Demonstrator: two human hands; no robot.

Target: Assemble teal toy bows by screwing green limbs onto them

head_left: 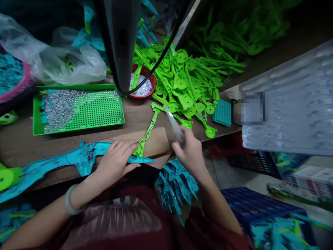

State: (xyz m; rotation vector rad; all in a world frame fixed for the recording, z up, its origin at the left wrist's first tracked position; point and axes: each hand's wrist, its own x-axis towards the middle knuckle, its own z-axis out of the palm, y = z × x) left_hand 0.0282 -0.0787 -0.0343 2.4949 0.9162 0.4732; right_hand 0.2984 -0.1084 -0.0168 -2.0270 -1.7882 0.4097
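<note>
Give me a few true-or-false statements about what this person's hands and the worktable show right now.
1. The left hand presses on a long teal plastic toy part. True.
2. The right hand holds a red screwdriver. False: it grips a pale, translucent stick-like tool, blurred.
3. The flat green perforated tray holds a heap of small silvery metal pieces. True.
4. The pile of bright green plastic parts lies inside the tray. False: it lies on the table beyond the right hand.
5. The round red bowl is empty. False: it holds small white pieces.
</note>
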